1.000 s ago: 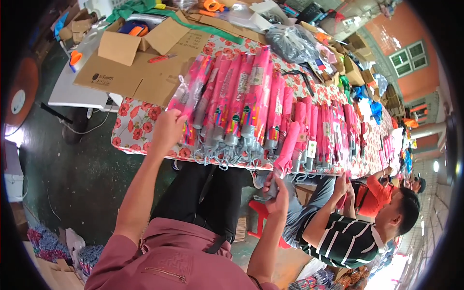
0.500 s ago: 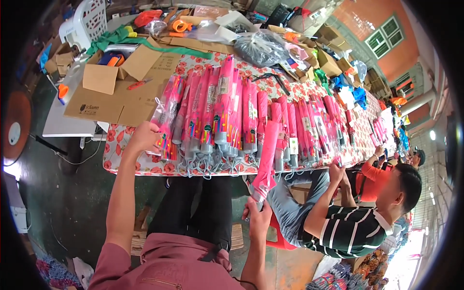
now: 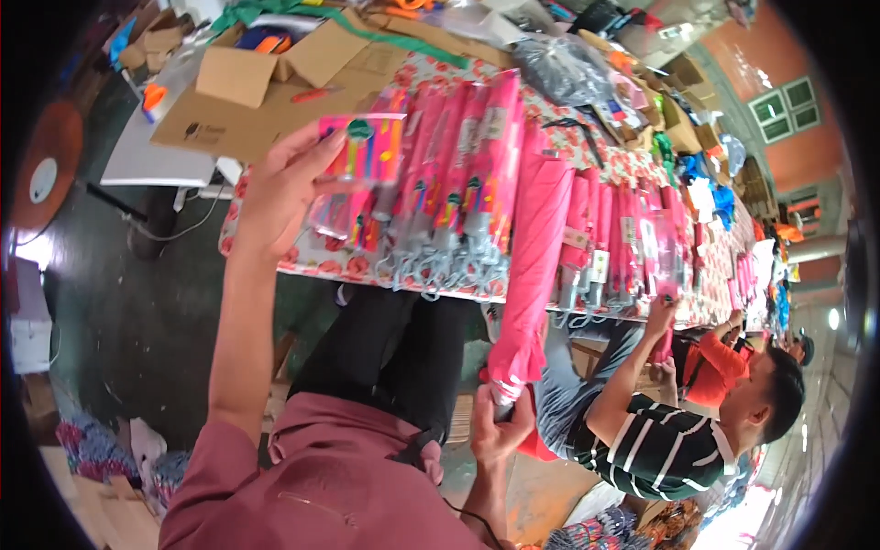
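By this flowered table (image 3: 344, 266), the left hand (image 3: 286, 188) is pinching a printed plastic sleeve (image 3: 371, 151); the right hand (image 3: 502, 426) is clutching a pink umbrella (image 3: 534, 252) low down, its length pointing tableward, right of the sleeve.

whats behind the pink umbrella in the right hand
Behind the pink umbrella in the right hand, other umbrellas lie to either side on the flowered tablecloth. Whatever its cloth directly covers cannot be seen.
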`<control>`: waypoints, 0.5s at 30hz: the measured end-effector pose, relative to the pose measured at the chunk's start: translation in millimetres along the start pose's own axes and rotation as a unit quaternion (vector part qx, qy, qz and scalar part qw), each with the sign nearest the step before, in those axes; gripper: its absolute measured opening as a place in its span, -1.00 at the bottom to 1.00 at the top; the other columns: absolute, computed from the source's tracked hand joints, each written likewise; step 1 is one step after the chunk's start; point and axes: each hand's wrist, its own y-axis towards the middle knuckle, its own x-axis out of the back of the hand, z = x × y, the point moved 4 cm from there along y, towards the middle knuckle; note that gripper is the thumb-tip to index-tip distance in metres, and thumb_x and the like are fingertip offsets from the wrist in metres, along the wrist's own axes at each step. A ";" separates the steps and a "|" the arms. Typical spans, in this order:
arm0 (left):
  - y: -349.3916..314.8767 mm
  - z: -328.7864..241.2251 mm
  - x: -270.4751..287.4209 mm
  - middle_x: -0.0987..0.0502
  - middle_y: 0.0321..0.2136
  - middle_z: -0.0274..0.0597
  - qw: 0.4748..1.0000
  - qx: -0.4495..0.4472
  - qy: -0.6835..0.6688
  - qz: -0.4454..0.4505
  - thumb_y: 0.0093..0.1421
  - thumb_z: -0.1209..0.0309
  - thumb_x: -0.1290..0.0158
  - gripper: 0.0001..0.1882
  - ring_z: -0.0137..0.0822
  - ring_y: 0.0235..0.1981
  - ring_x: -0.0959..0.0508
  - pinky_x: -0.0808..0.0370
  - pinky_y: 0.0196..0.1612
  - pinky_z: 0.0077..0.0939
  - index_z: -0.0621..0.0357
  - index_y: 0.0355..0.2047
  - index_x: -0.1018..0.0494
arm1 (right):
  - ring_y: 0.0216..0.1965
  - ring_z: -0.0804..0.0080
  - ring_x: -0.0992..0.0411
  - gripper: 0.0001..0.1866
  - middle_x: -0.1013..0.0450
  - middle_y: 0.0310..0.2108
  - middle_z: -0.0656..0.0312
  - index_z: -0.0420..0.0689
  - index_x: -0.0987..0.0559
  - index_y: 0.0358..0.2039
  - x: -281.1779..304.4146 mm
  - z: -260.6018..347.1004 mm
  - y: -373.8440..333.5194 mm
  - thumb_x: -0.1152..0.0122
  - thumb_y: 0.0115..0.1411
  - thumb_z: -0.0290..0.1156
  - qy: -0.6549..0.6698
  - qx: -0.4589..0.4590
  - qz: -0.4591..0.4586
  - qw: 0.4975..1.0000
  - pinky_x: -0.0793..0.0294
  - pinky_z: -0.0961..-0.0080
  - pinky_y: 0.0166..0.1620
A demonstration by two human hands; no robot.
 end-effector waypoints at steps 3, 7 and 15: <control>0.8 2.2 1.7 -0.58 -0.15 -0.13 0.995 -0.067 -0.057 -0.050 0.42 0.44 -0.03 -0.71 -0.28 -0.30 -0.67 -0.68 -0.22 -0.52 0.38 0.06 -0.45 | -0.65 0.55 -0.25 -0.86 -0.41 -0.59 0.28 -0.21 -0.54 -0.32 0.1 6.0 -1.1 -0.27 0.08 -0.55 -0.044 0.055 0.025 0.997 -0.22 0.62 -0.58; -4.6 -9.7 -10.7 -0.61 -0.15 -0.08 0.992 -0.122 -0.031 0.008 0.44 0.45 0.01 -0.72 -0.26 -0.32 -0.67 -0.69 -0.18 -0.46 0.39 0.05 -0.47 | -0.66 0.49 -0.19 -0.79 -0.39 -0.62 0.27 -0.20 -0.54 -0.39 -6.6 27.5 -5.2 -0.31 -0.09 -0.52 -0.070 0.180 0.072 0.978 -0.21 0.53 -0.57; -12.1 -10.4 -17.8 -0.58 -0.39 -0.22 0.987 -0.129 -0.090 0.033 0.33 0.47 -0.17 -0.82 -0.40 -0.42 -0.64 -0.64 -0.25 -0.56 0.36 -0.15 -0.59 | -0.61 0.32 -0.27 -0.65 -0.46 -0.54 0.17 -0.22 -0.58 -0.30 -12.1 28.5 -10.0 -0.33 -0.22 -0.55 -0.110 0.187 0.079 0.973 -0.33 0.46 -0.50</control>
